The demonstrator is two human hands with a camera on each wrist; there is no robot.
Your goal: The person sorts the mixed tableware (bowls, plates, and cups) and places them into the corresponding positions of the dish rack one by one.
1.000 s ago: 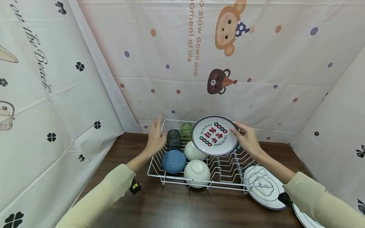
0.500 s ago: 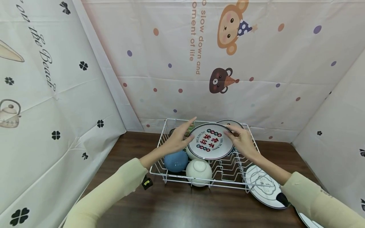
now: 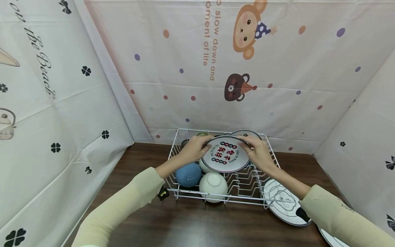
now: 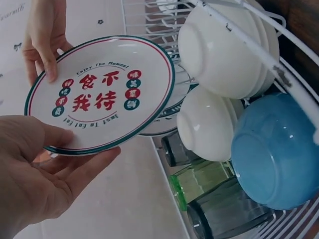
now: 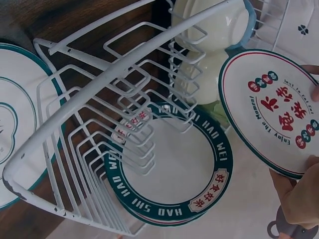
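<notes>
Both hands hold a white plate (image 3: 226, 156) with red characters and a dark green rim above the dish rack (image 3: 243, 199), its printed face tilted toward me. My left hand (image 3: 193, 150) pinches the left edge; in the left wrist view its thumb lies on the printed face and its fingers (image 4: 94, 172) go beneath. The right hand (image 3: 260, 155) grips the opposite edge, thumb on top. Under the plate, a white bowl (image 4: 204, 122) is partly covered in the head view. Green-rimmed plates (image 5: 222, 149) stand in the rack's slots behind.
Upside down in the rack are a blue bowl (image 3: 188, 175) and white bowls (image 3: 213, 187). Green (image 4: 202, 181) and dark grey glasses (image 4: 227, 211) sit at its back left. More plates (image 3: 285, 202) lie on the wooden table, right of the rack. Printed cloth walls surround it.
My left hand has come right from the rack's back left corner and now grips the plate's left edge. The plate, held by the right hand throughout, has shifted slightly left and down.
</notes>
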